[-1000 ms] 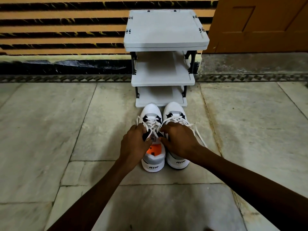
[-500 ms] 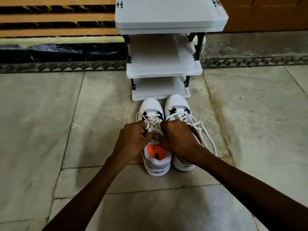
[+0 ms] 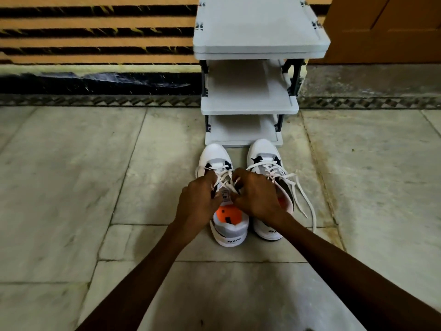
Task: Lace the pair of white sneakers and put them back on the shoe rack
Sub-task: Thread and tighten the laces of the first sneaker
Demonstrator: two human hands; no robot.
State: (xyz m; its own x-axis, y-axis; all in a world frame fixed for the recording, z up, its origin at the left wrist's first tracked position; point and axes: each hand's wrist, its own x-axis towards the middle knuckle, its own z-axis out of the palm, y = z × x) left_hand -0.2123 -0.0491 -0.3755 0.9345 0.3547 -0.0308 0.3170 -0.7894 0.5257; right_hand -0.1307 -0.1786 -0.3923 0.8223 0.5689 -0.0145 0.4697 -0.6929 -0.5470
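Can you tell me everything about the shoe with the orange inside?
It is a white low sneaker with grey panels, black star-shaped patches by the laces and dark letters on the heel. It stands upright on the pale stone floor, toe towards the grey three-shelf shoe rack, beside its twin. Both hands, left and right, pinch its white laces over the tongue.

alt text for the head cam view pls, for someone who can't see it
Both hands, left hand and right hand, pinch the laces of the left sneaker on a stone floor. The right sneaker lies beside it, laces loose, before a grey shoe rack.
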